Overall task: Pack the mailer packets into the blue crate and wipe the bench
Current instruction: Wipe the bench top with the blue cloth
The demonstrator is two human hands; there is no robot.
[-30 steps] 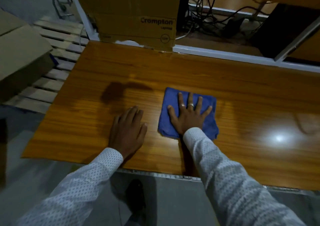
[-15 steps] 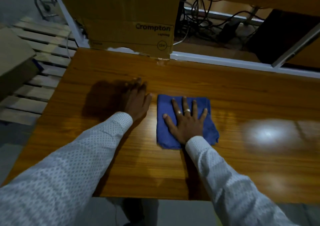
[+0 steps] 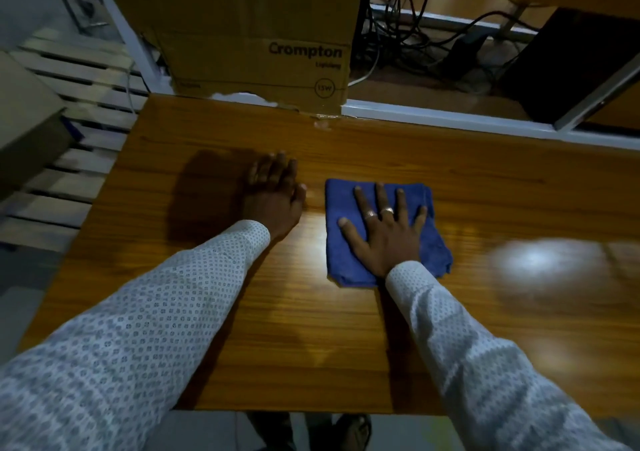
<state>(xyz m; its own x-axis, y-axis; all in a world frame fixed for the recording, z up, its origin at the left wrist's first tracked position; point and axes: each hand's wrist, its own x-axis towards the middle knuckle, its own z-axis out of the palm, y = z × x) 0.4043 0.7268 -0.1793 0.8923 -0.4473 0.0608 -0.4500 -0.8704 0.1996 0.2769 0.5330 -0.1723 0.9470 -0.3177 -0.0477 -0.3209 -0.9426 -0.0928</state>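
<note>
Though folded, soft blue cloth (image 3: 384, 232) underhand.

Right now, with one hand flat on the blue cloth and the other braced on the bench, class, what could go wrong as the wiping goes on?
1. The blue cloth is pinned only by the flat right hand, so it may bunch or slip.
2. A far stroke could snag the cardboard box at the bench back edge.
3. The left hand covers a patch that may go unwiped.

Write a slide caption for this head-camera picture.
Right hand presses a blue cloth flat on the wooden bench; left hand rests alongside.
</note>
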